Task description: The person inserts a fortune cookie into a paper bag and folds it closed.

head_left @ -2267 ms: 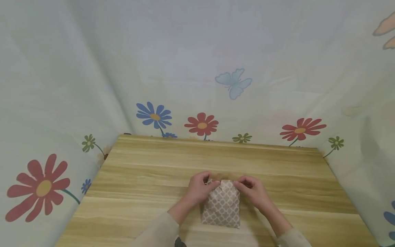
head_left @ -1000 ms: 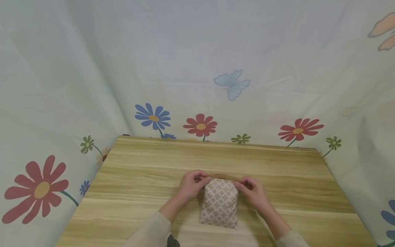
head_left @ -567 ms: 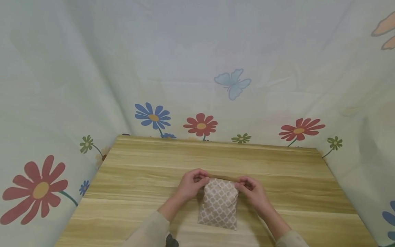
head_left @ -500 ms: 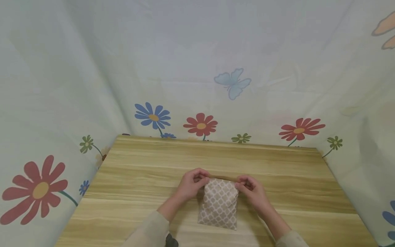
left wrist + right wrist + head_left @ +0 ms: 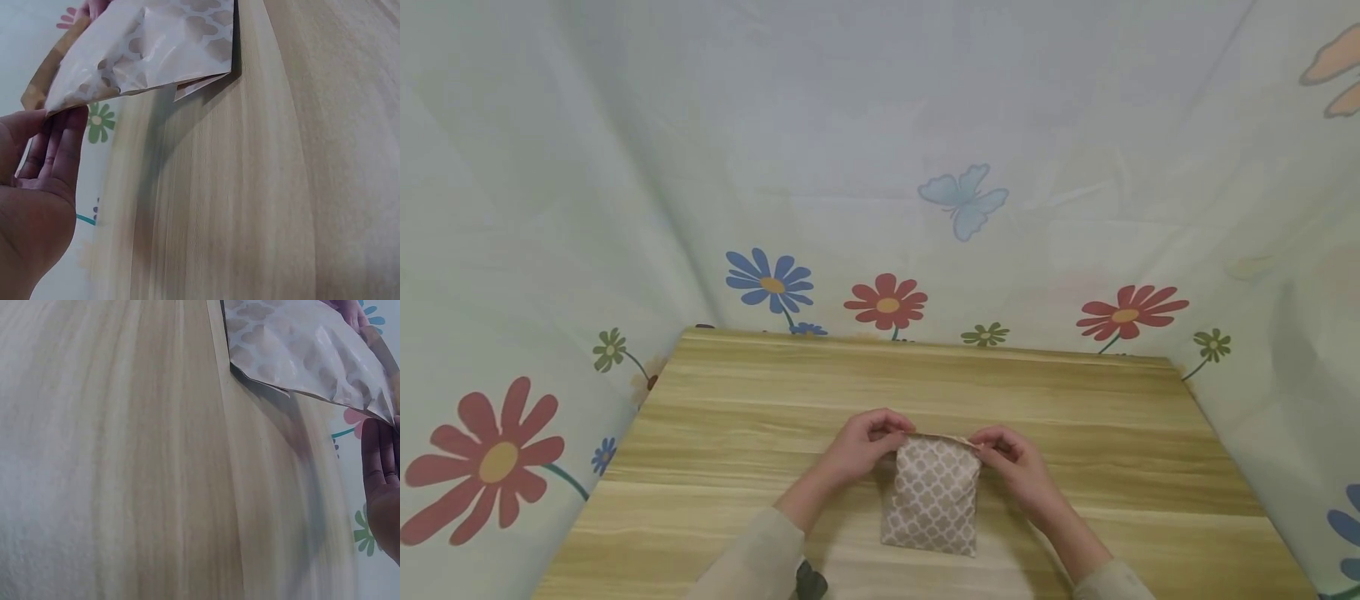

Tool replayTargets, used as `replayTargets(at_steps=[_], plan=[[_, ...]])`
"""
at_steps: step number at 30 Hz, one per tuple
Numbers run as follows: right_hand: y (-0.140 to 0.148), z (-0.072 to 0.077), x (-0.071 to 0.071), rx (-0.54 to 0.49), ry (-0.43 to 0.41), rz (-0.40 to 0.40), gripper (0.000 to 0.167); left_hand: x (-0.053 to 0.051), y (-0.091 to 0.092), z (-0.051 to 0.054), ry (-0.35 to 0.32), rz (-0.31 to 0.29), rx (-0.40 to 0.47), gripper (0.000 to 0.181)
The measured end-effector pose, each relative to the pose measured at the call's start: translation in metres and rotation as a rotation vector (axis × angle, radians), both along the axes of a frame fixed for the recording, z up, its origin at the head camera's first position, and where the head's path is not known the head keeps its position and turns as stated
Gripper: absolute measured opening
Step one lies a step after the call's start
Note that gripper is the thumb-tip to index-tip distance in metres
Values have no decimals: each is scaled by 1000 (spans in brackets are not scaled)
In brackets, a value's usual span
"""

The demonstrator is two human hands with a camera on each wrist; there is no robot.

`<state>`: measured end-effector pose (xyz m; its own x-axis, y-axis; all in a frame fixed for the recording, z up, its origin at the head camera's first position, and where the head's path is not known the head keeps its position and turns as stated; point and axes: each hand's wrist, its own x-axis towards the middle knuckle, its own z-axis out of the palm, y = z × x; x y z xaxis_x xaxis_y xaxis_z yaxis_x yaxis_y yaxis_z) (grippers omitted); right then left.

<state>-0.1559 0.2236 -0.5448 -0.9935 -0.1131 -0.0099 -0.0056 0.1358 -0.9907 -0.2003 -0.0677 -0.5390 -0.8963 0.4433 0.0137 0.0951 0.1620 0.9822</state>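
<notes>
A paper bag (image 5: 934,500) with a tan and white lattice print lies in the middle of the wooden table, its far end raised off the surface. My left hand (image 5: 865,446) pinches the left corner of that far end between thumb and fingers. At the opposite corner my right hand (image 5: 1018,467) does the same. Both wrist views show a plain brown strip along the held edge, beyond the printed side. In the left wrist view the left hand (image 5: 47,169) grips from below the corner. Only part of the right hand (image 5: 382,469) shows in the right wrist view.
The wooden table (image 5: 760,375) extends around the bag on all sides. Behind it and at both sides hangs a pale cloth (image 5: 850,125) printed with flowers and butterflies. A small dark object (image 5: 810,581) sits by the left sleeve.
My left hand has slid left from near the middle of the bag's top edge to its corner. The brown strip there now looks narrower, turned up. My right hand has hardly moved.
</notes>
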Motion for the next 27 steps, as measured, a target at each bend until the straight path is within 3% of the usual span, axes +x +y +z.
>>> replayTargets(at_steps=[7,17,27], plan=[[0,4,3,-12,-11,7,29,1,-3,2,-15,2,5,16],[2,2,3,-36,15,40,23,2,-3,2,-5,1,31,14],[7,4,4,-85,-30,83,27,4,0,2,-35,15,32,17]])
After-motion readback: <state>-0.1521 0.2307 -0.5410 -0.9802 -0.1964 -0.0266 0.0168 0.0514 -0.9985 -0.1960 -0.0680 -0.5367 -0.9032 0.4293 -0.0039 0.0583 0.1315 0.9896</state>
